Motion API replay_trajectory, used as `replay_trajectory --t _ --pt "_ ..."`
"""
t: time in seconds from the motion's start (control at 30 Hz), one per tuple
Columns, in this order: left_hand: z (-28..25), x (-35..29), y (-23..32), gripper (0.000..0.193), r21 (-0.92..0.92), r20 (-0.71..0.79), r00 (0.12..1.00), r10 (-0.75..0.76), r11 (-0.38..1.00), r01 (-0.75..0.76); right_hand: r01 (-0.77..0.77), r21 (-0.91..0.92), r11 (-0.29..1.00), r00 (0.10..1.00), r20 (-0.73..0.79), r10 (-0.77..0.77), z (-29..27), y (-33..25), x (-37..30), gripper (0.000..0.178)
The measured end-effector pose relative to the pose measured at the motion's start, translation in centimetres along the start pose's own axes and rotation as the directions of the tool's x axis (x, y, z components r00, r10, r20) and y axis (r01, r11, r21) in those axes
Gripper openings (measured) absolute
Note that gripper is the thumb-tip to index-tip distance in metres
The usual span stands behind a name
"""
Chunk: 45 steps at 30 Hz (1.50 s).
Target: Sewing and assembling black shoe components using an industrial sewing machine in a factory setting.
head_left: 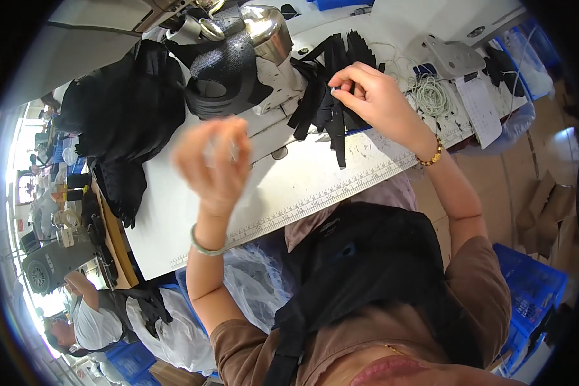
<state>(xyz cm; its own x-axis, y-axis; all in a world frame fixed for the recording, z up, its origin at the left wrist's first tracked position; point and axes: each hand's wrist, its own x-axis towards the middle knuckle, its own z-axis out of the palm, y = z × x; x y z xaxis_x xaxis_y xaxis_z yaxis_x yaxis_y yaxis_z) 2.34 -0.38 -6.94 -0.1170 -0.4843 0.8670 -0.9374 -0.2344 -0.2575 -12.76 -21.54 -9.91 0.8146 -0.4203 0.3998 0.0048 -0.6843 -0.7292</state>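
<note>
Black fabric strips: matte, narrow, straight-edged, some ends cut at a slant; piled loosely, crossing at several angles.
Strip location: on the white worktable (167, 238), beneath and beside the right hand (333, 89); one strip (338, 143) extends toward the front edge.
Right hand grip: thumb and forefinger tips nearly together; from where I stand, I cannot tell whether anything is pinched.
Left hand (215, 157) grip: raised above the table, fingers bent; motion blur, so I cannot tell whether it is closed on anything.
Black fabric pile (122, 103): soft, folded, heaped at the table's left, hanging over the edge.
Glossy black piece (222, 64): textured surface, curved, beside a shiny metal housing (267, 29).
Measuring scale (302, 212): graduations and numerals along the front edge; fine figures hard to read.
Paper sheet (479, 112): faint writing, illegible from here; lies beside the coiled pale cord (433, 96).
Black apron (367, 251): small mark on the front, unreadable.
Obstructions: right hand covers part of the strips; upper machinery is cut off by the view's rim.
</note>
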Motion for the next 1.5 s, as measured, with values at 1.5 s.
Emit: replay_trajectory --t 1.5 --pt "-0.5 3.5 7.2 0.013 -0.537 0.797 0.411 -0.444 -0.208 0.817 0.411 0.004 0.912 0.882 -0.255 -0.397 -0.6 -3.4 -1.4 0.016"
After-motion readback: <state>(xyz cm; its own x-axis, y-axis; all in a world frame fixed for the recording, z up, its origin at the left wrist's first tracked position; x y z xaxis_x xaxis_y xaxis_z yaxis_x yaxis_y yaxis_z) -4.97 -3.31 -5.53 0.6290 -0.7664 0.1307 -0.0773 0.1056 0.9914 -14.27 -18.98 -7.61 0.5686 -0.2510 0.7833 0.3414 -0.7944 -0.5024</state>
